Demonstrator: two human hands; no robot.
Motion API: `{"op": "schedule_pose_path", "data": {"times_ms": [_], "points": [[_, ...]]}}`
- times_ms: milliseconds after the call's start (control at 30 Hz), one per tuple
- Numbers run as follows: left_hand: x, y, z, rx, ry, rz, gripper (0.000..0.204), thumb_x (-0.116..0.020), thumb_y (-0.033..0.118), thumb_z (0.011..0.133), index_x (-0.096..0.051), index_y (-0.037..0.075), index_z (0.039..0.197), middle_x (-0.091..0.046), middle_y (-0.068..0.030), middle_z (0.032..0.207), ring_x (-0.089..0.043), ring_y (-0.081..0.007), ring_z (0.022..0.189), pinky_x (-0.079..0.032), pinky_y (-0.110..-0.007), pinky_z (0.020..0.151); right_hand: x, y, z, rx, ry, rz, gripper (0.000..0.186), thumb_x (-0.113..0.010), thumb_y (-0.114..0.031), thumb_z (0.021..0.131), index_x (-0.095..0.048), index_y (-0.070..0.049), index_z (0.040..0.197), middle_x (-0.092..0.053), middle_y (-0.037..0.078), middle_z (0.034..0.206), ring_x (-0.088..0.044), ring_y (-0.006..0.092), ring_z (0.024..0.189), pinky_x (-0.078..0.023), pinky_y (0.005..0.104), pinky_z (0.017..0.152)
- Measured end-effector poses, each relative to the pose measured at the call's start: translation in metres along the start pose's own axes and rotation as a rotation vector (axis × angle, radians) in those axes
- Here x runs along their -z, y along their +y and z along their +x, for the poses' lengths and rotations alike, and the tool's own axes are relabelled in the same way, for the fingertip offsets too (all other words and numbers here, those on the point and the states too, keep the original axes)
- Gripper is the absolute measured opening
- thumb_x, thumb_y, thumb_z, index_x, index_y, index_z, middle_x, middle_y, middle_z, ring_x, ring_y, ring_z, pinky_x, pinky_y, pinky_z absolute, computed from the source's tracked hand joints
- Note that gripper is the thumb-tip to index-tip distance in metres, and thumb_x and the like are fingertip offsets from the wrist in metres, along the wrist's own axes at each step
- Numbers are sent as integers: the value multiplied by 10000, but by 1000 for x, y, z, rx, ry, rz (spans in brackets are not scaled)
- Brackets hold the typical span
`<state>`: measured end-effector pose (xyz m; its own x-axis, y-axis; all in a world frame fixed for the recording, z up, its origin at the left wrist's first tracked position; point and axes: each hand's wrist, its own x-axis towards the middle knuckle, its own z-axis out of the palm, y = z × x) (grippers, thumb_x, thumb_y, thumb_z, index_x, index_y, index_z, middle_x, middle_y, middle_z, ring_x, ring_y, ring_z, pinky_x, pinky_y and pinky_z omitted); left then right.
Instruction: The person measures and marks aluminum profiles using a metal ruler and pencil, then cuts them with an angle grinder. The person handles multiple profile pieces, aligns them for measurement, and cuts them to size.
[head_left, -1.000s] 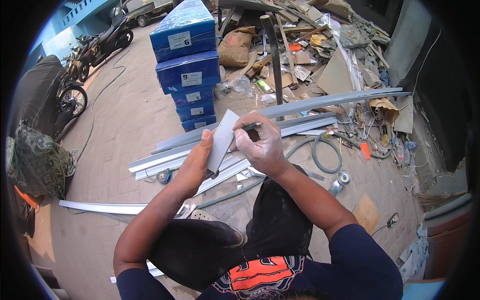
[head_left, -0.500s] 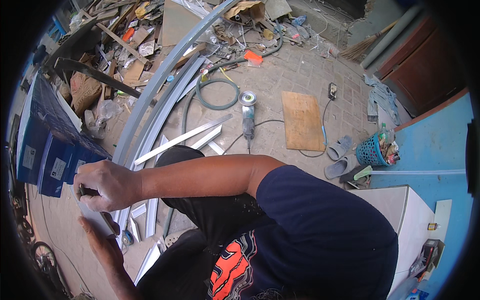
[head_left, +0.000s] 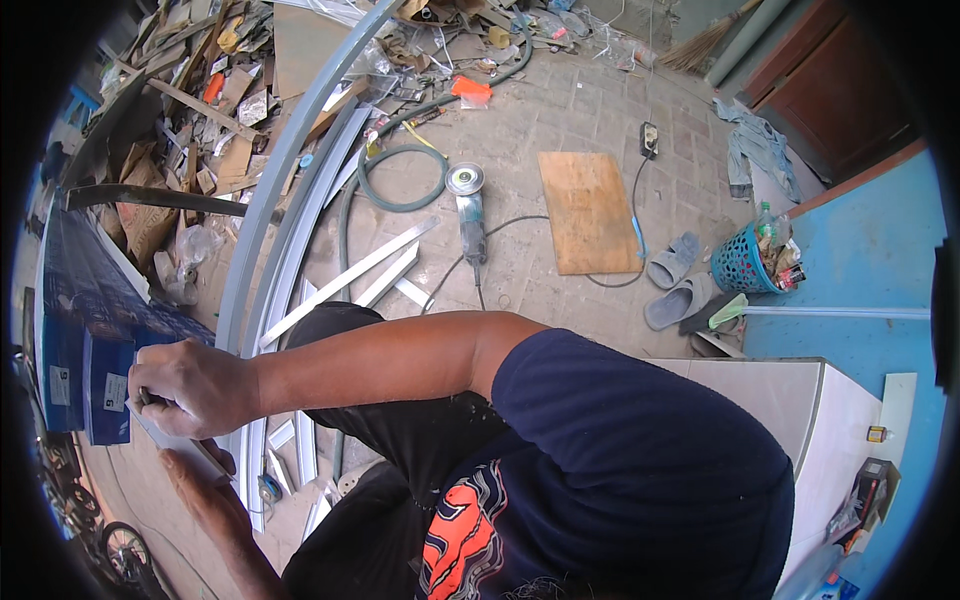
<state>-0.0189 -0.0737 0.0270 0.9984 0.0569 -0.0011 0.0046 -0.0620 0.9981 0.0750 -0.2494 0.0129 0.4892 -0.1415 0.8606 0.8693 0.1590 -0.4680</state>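
Observation:
My right arm reaches across to the left, and my right hand (head_left: 195, 388) is closed on a short, dark, slender thing that looks like a pencil. Just below it is a pale grey metal profile (head_left: 192, 450), most of it covered by my hands. My left hand (head_left: 208, 500) supports this profile from below, its fingers along the edge and the thumb partly hidden. Long grey metal profiles (head_left: 240, 285) run past both hands. Shorter white offcuts (head_left: 345, 280) lie on the paving beside them.
An angle grinder (head_left: 471, 225) with its cord lies ahead, near a coiled hose (head_left: 400, 210) and a wooden board (head_left: 590, 215). Blue boxes (head_left: 107, 390) stand at the left. Scrap (head_left: 225, 130) is heaped behind. Sandals (head_left: 675, 285) and a blue basket (head_left: 745, 262) are right.
The view has shifted, so the floor things appear farther left and higher. My right hand sits slightly lower and farther left in the picture, still gripping the slender thing over the profile.

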Motion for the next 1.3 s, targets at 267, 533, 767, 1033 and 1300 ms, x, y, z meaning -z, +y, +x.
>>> {"op": "schedule_pose_path", "data": {"times_ms": [267, 533, 767, 1033, 1300], "points": [[-37, 1, 13, -21, -34, 73, 498, -553, 512, 1157, -567, 65, 1377, -629, -28, 1014, -561, -100, 839, -437, -286, 720, 51, -2, 15, -98, -71, 56, 88, -723, -78, 931, -730, 3, 966, -736, 145, 904, -728, 274, 774, -584, 373, 731], [19, -26, 51, 126, -225, 606, 450, -674, 471, 1108, -629, 49, 1257, -513, 23, 774, -466, -73, 640, -377, -259, 598, 217, 11, -94, -544, 233, -15, 221, -565, -163, 1129, -673, -3, 1238, -689, 48, 792, -681, 108, 687, -556, 290, 634], [150, -85, 53, 421, -202, 825, 452, -684, 458, 1100, -646, 33, 1247, -536, 26, 750, -509, -74, 576, -425, -266, 519, 428, -28, -336, -1229, 313, -1082, 281, -618, -237, 1076, -743, -92, 1283, -785, 126, 943, -774, 260, 808, -603, 405, 770], [164, -131, 17, 582, -207, 628, 463, -704, 485, 1076, -653, 55, 1238, -596, -19, 865, -553, -116, 616, -453, -317, 528, 501, -92, -416, -1366, 229, -1671, 666, -793, -351, 955, -560, -105, 1529, -675, 193, 1435, -637, 387, 1323, -515, 495, 1092], [151, -102, 7, 512, -153, 542, 448, -672, 506, 1092, -665, 72, 1201, -637, -2, 891, -561, -99, 668, -458, -290, 594, 508, -66, -422, -1437, 89, -1776, 853, -863, -389, 893, -481, -63, 1582, -597, 181, 1544, -521, 367, 1461, -404, 515, 1207]]}}
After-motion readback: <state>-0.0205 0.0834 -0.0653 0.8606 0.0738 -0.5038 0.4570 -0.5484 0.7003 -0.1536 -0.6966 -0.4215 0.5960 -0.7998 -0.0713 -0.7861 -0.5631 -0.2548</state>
